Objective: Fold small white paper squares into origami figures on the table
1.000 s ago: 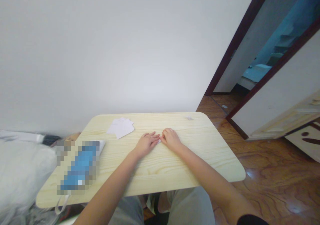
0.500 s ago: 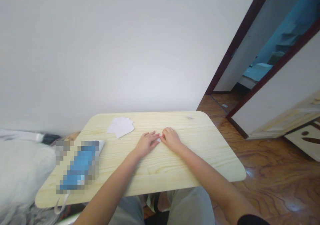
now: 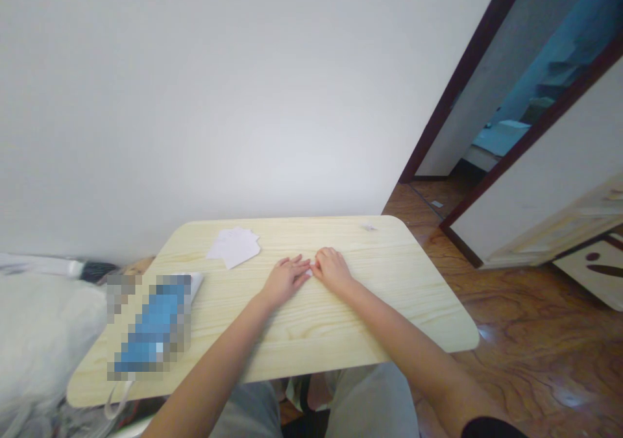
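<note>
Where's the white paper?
In the head view, the white paper lies on the table near its far edge, beyond and left of the left hand.

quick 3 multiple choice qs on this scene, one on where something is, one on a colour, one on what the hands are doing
1. Where is the loose stack of white paper sheets?
A) on the reddish-brown wooden floor
B) on the pale pine tabletop
C) on the doorway sill

2. What colour is the pixelated flat packet?
A) red
B) green
C) blue

3. What are the left hand and right hand doing?
A) lifting the packet
B) resting on the tabletop, fingertips at a small white paper piece
C) raised above the sheets

1: B, the sheets lie near the tabletop's far edge.
2: C, blue shows through the pixelation.
3: B, both hands lie on the wood at its middle.
</note>
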A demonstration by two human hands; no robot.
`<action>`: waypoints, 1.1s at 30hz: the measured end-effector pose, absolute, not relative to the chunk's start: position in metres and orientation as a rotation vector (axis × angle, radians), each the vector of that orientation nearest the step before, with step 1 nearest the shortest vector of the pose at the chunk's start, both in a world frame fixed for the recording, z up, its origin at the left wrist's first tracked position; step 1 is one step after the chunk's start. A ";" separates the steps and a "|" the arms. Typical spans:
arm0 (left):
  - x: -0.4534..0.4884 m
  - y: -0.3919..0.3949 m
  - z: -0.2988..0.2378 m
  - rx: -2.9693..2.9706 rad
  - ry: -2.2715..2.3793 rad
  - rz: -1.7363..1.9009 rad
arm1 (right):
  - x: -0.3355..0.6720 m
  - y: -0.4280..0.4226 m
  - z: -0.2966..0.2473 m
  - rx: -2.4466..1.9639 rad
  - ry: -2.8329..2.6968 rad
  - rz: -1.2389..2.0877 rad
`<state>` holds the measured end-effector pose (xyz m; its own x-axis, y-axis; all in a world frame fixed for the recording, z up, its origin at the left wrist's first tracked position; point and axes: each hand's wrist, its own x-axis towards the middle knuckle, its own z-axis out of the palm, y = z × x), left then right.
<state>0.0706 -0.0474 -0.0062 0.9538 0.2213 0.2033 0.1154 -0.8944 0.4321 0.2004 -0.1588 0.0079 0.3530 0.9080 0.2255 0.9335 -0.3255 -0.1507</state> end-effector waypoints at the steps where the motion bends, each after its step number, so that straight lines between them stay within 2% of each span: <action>1: 0.071 -0.048 -0.006 2.681 0.245 0.351 | 0.200 -0.159 0.008 -2.372 -1.643 -0.152; 12: 0.070 -0.049 -0.005 2.698 0.259 0.348 | 0.199 -0.159 0.003 -2.326 -1.543 -0.164; 25: 0.070 -0.048 -0.011 2.648 0.290 0.407 | 0.206 -0.158 -0.008 -2.220 -1.252 -0.025; 33: 0.063 -0.057 -0.003 2.792 0.220 0.441 | 0.201 -0.154 -0.006 -2.195 -1.273 0.043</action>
